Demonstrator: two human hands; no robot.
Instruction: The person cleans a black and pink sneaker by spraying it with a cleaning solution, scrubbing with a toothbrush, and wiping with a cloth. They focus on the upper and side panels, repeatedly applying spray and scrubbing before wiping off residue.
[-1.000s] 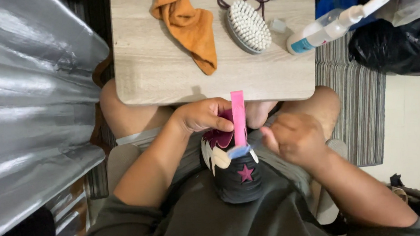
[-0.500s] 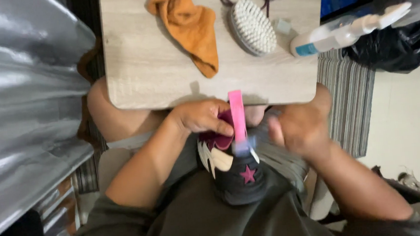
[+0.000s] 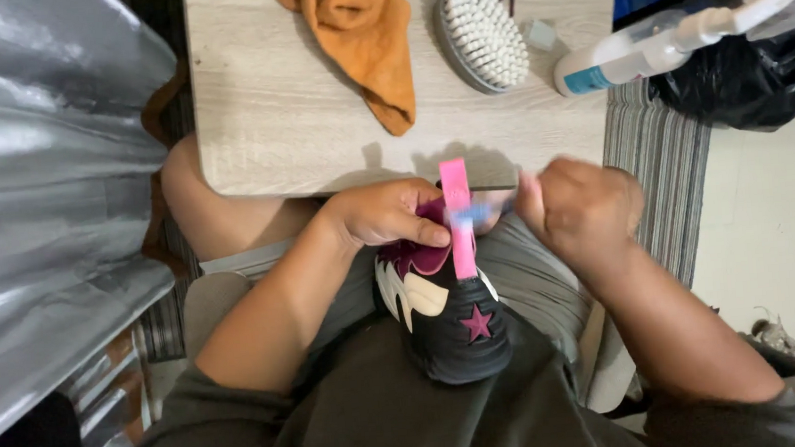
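While we've got the black sneaker (image 3: 452,318) sitting in our lap at the middle of the frame, our left hand (image 3: 387,213) pinches its maroon collar. It's smooth-looking, with cream panels and a maroon star. Our right hand (image 3: 581,209) is closed in a fist around a blurry bluish thing, can't tell what. Up top, the pale woodgrain tabletop (image 3: 285,109) holds a crumpled orange cloth (image 3: 359,33), an oval bristle brush (image 3: 482,32) and a white spray bottle (image 3: 657,42).

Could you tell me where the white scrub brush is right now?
In the head view, the white scrub brush lies on the wooden table, between the orange cloth and spray bottle.
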